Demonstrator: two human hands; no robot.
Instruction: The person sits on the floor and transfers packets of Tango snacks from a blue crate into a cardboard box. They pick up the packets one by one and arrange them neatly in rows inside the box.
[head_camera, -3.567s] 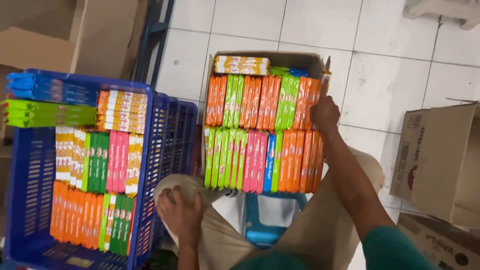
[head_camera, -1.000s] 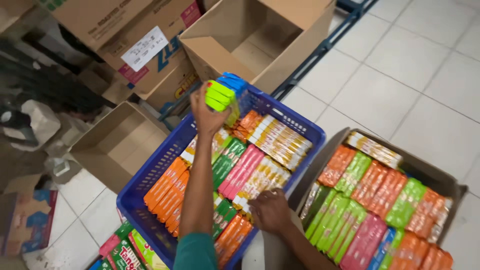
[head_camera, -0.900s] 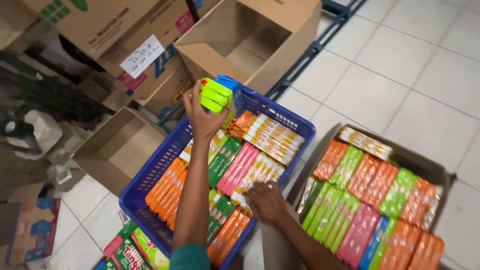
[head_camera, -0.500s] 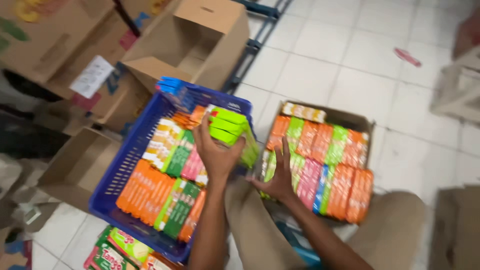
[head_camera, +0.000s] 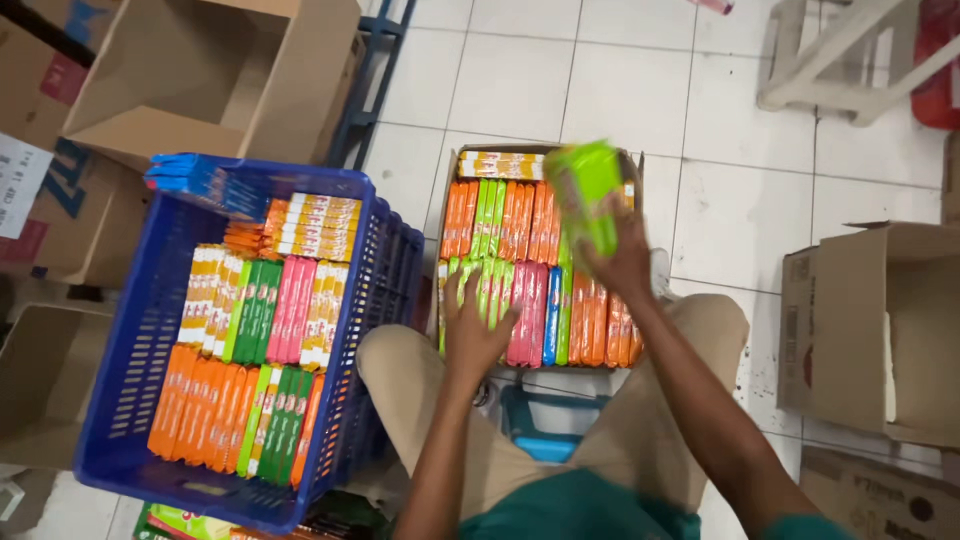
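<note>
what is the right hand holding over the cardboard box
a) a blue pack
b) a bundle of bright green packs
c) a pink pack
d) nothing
b: the right hand grips a bundle of bright green packs above the cardboard box of packs, while the left hand rests on the near row.

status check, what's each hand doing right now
Right hand holds light green packs above the cardboard box. Left hand rests flat on packs in its front row. Nothing blocks either hand.
</note>
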